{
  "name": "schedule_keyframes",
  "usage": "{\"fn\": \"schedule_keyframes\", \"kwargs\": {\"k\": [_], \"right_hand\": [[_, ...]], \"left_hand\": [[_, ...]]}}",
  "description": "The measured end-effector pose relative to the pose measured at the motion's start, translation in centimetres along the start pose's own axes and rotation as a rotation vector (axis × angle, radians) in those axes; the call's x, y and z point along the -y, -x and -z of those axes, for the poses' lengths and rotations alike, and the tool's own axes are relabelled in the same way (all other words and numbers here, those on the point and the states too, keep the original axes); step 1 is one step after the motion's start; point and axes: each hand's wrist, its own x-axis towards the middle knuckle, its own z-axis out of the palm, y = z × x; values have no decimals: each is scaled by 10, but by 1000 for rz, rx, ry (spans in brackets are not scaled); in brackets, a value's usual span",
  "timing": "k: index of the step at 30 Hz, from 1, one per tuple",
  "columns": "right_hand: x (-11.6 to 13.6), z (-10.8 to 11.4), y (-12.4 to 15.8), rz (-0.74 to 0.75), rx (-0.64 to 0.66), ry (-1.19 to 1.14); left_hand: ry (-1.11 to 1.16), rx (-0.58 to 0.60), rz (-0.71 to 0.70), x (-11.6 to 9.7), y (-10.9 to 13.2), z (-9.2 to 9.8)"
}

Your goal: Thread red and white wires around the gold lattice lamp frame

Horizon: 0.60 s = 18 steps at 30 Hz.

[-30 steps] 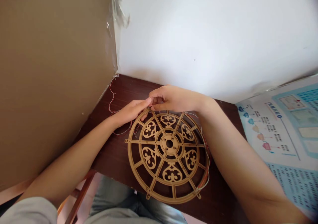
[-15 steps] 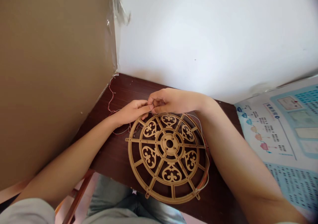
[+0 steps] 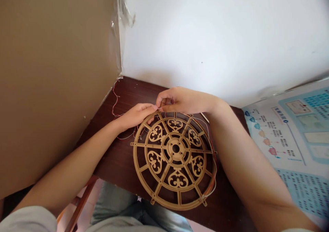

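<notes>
A round tan openwork wheel (image 3: 175,160) with scroll cut-outs and a holed hub lies flat on a dark wooden table (image 3: 118,156). Thin red and white wires (image 3: 115,101) run round its rim and trail off to the left. My left hand (image 3: 136,115) rests at the wheel's far left rim, fingers curled together on the rim and wires. My right hand (image 3: 180,101) is just beyond the far rim, its fingertips pinched on a thin wire where they meet my left fingertips.
A brown cardboard sheet (image 3: 56,74) stands along the table's left side, a white wall (image 3: 218,36) behind. A printed poster (image 3: 295,139) with blue charts lies at the right. My lap in grey trousers (image 3: 128,211) shows below the table's near edge.
My right hand has lifted slightly away from the rim, still pinched at my left fingertips. The wheel and my left hand have barely moved.
</notes>
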Motion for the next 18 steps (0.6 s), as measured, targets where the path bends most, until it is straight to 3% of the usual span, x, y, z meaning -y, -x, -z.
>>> {"fn": "schedule_keyframes", "kwargs": {"k": [6,9,14,16,18], "right_hand": [[9,-6,-4,-7,28,69],[10,-6,-3,-21,42,107],[4,-6,-4,-97,89,152],[0,-8,-7,-123,106,181],[-4,-11,-10,-152,121,203]], "left_hand": [[63,0,31,8,-2,0],[42,-81,-12,12,-2,-1],[-511,-293,-374,-1,7,0],[-649,-357,-495,-13,22,-7],[-667,-427,-558,-21,51,-26]]}}
